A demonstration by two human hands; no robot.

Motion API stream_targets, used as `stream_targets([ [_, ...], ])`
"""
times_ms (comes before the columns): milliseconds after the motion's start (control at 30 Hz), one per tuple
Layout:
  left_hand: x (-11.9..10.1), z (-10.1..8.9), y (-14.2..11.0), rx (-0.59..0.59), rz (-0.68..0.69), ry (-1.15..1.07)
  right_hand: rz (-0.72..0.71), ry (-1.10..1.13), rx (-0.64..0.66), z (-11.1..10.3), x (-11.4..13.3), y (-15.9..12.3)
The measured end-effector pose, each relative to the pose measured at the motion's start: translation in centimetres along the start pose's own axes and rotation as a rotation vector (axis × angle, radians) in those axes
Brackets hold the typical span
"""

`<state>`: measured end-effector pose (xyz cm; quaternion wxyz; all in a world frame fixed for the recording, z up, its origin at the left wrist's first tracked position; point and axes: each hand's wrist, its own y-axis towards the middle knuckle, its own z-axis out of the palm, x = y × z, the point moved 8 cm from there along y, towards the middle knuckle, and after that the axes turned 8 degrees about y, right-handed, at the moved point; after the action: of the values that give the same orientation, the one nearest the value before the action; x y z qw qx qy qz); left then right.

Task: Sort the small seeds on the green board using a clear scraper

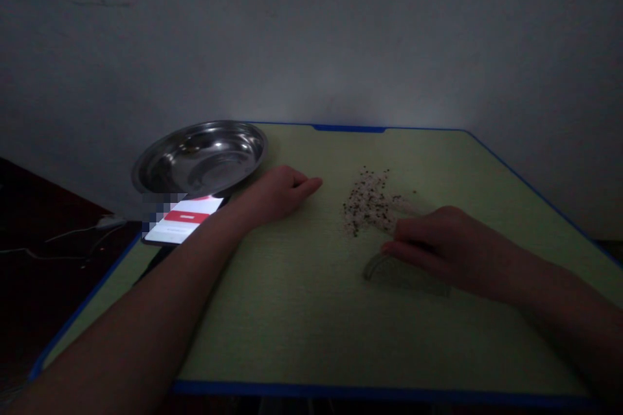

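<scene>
A small heap of mixed dark and pale grains (pixel 370 204) lies on the green table (pixel 311 324) near its middle. My right hand (pixel 433 240) rests just right of and below the heap, fingers pressed together over a clear curved plastic piece (pixel 403 274) that it touches. My left hand (pixel 280 191) lies on the table left of the heap, loosely curled with one finger stretched toward the grains, holding nothing. The room is dim.
A round steel dish (pixel 202 157) stands at the table's back left corner. A lit phone (pixel 182 219) lies beside it near the left edge. The table has a blue rim (pixel 379 392). A pale wall rises behind. Cables lie on the dark floor at left.
</scene>
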<state>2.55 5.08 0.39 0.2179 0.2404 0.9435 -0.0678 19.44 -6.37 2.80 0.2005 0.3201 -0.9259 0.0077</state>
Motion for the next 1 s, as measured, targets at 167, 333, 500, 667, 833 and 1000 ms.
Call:
stream_targets([
  [167, -0.2, -0.1, -0.1, 0.010, -0.015, 0.007, 0.082, -0.002, 0.030, 0.1, -1.7, 0.1],
  [333, -0.2, -0.1, -0.1, 0.017, -0.007, 0.019, 0.157, 0.009, 0.057, -0.1, -3.3, 0.1],
  [500, -0.1, 0.0, -0.1, 0.022, -0.013, 0.031, 0.184, 0.000, 0.022, -0.5, -3.8, 0.1],
  [667, -0.2, 0.0, -0.1, 0.020, 0.010, 0.034, 0.213, -0.007, -0.018, -1.0, -4.4, 0.0],
  [833, -0.2, 0.0, -0.1, 0.024, 0.002, 0.049, 0.215, -0.051, -0.081, -1.3, -4.6, 0.2],
  [1000, 0.0, 0.0, -0.1, 0.019, -0.018, 0.039, 0.142, 0.026, -0.025, -0.5, -3.2, 0.4],
])
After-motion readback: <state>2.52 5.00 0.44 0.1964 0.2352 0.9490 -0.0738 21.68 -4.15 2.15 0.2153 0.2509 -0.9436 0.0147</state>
